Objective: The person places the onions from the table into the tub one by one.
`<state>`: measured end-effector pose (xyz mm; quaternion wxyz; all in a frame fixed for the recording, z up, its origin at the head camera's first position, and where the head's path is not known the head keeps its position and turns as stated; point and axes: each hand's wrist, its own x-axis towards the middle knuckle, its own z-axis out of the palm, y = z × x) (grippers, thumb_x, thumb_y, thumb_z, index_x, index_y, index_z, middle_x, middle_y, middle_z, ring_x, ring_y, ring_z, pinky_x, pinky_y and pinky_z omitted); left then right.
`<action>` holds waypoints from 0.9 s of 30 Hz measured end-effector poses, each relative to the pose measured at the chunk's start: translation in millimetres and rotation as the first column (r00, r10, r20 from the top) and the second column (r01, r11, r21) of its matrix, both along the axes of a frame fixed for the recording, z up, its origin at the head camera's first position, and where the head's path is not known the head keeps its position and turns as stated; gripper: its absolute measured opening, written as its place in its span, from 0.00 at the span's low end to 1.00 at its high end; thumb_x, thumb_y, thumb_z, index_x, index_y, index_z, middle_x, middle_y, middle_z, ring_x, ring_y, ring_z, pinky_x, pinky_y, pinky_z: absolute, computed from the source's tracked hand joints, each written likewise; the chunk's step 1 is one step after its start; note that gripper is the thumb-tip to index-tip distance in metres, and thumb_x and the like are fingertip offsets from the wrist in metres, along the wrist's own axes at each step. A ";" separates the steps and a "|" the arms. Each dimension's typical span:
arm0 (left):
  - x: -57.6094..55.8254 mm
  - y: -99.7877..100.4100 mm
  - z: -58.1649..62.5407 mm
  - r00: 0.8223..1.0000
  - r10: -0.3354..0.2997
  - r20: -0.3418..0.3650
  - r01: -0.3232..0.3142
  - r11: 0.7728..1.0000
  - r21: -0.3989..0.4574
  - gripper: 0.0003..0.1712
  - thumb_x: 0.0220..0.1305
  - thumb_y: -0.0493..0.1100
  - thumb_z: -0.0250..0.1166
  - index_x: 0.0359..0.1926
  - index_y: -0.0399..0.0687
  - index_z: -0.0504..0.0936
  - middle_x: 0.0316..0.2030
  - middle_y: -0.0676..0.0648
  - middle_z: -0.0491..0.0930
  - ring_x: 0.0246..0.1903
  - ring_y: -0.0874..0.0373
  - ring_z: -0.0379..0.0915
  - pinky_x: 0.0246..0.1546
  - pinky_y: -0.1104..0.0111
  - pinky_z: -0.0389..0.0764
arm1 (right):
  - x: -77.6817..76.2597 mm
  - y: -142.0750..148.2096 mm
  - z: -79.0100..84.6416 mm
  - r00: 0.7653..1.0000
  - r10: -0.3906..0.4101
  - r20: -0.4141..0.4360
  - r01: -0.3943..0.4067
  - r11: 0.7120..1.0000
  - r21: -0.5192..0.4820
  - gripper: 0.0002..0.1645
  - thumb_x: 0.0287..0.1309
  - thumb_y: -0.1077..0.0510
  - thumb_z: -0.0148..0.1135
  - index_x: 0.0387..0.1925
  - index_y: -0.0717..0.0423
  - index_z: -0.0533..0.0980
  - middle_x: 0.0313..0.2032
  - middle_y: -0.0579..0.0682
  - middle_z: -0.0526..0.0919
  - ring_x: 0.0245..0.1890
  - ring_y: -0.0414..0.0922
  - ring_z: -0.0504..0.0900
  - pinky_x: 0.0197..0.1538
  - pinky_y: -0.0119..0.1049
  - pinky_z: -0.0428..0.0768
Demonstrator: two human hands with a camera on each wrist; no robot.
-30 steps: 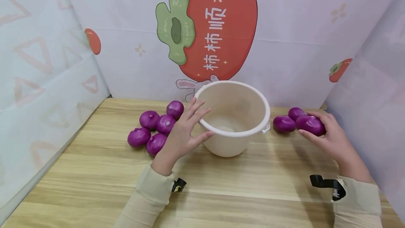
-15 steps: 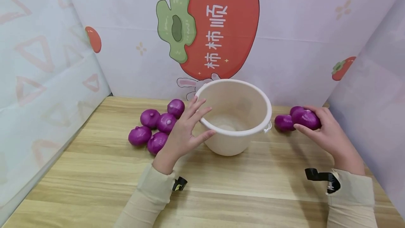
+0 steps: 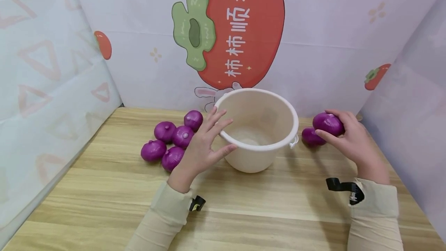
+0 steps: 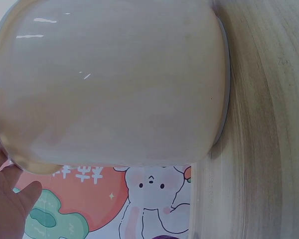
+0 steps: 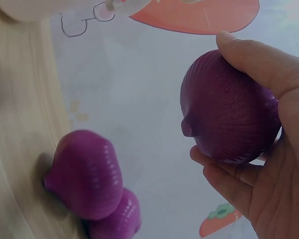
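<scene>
A cream plastic bucket [image 3: 259, 154] stands upright at the middle of the wooden table. My left hand [image 3: 205, 146] rests against its left rim and wall with straight, spread fingers; the left wrist view shows the bucket wall [image 4: 109, 84] close up. My right hand [image 3: 343, 136] grips a purple onion [image 3: 327, 123] lifted off the table, to the right of the bucket. In the right wrist view the held onion [image 5: 226, 109] sits between thumb and fingers. Another purple onion [image 3: 311, 136] lies on the table below it, and the right wrist view shows two onions [image 5: 87, 174] there.
Several purple onions [image 3: 170, 138] lie clustered on the table left of the bucket. Printed cloth walls [image 3: 313, 42] close in the back and both sides. The table's front part [image 3: 261, 216] is bare wood.
My right hand has lifted the onion off the table and moved it up and slightly left toward the bucket. The left hand has stayed on the bucket.
</scene>
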<state>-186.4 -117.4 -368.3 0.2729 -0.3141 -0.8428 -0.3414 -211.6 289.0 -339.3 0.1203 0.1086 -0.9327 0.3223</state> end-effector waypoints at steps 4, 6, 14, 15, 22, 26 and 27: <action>0.3 -0.6 -0.3 1.000 0.002 -0.002 -0.002 1.000 0.004 0.44 0.63 0.77 0.49 0.64 0.50 0.75 0.71 0.45 0.66 0.78 0.46 0.47 0.70 0.42 0.62 | -5.3 -8.2 2.3 0.999 0.032 -0.017 -0.033 0.998 -0.054 0.43 0.58 0.52 0.71 0.71 0.56 0.63 0.60 0.68 0.65 0.56 0.67 0.70 0.52 0.69 0.73; -0.1 -0.9 -0.9 1.000 0.001 -0.004 -0.001 1.000 0.005 0.44 0.63 0.77 0.48 0.64 0.50 0.75 0.71 0.44 0.66 0.78 0.46 0.47 0.70 0.42 0.62 | -7.0 -11.3 3.8 0.998 0.045 -0.033 -0.048 0.997 -0.066 0.43 0.58 0.54 0.71 0.71 0.56 0.63 0.60 0.68 0.65 0.56 0.67 0.70 0.52 0.69 0.74; -0.8 -1.6 -1.7 1.000 0.006 -0.010 -0.005 1.000 0.006 0.44 0.63 0.77 0.49 0.64 0.50 0.76 0.71 0.44 0.67 0.78 0.46 0.47 0.71 0.43 0.62 | -11.0 -21.2 9.2 0.997 0.056 -0.047 -0.060 0.995 -0.081 0.43 0.58 0.54 0.71 0.71 0.55 0.63 0.60 0.68 0.65 0.57 0.66 0.69 0.53 0.71 0.73; -1.1 -1.6 -2.1 1.000 0.006 -0.008 -0.006 1.000 0.006 0.44 0.63 0.77 0.49 0.64 0.51 0.75 0.71 0.44 0.67 0.78 0.46 0.47 0.71 0.43 0.62 | -11.2 -22.6 9.8 0.997 0.056 -0.044 -0.060 0.994 -0.087 0.43 0.58 0.53 0.71 0.71 0.55 0.63 0.61 0.67 0.65 0.57 0.66 0.69 0.53 0.71 0.73; -1.7 -1.5 -3.6 1.000 0.008 -0.011 -0.008 1.000 0.009 0.43 0.64 0.77 0.49 0.64 0.51 0.76 0.71 0.45 0.66 0.78 0.48 0.47 0.70 0.44 0.63 | -14.1 -31.0 15.1 0.998 0.058 -0.032 -0.062 0.990 -0.128 0.43 0.58 0.53 0.71 0.72 0.52 0.63 0.63 0.65 0.64 0.59 0.65 0.68 0.56 0.71 0.72; -1.7 -1.2 -3.2 1.000 0.010 -0.004 -0.010 1.000 0.004 0.43 0.63 0.77 0.49 0.64 0.52 0.75 0.72 0.47 0.65 0.78 0.50 0.46 0.71 0.44 0.63 | -13.9 -33.2 17.7 0.998 0.056 -0.030 -0.060 0.987 -0.146 0.43 0.58 0.54 0.71 0.72 0.50 0.62 0.63 0.64 0.64 0.60 0.64 0.68 0.57 0.71 0.72; -1.8 -1.2 -3.2 1.000 0.010 -0.001 -0.010 1.000 0.003 0.43 0.63 0.77 0.49 0.64 0.52 0.75 0.72 0.47 0.65 0.78 0.51 0.46 0.71 0.44 0.63 | -13.8 -34.0 18.1 0.998 0.056 -0.033 -0.060 0.987 -0.146 0.43 0.58 0.54 0.71 0.72 0.50 0.62 0.63 0.64 0.64 0.60 0.64 0.69 0.57 0.71 0.72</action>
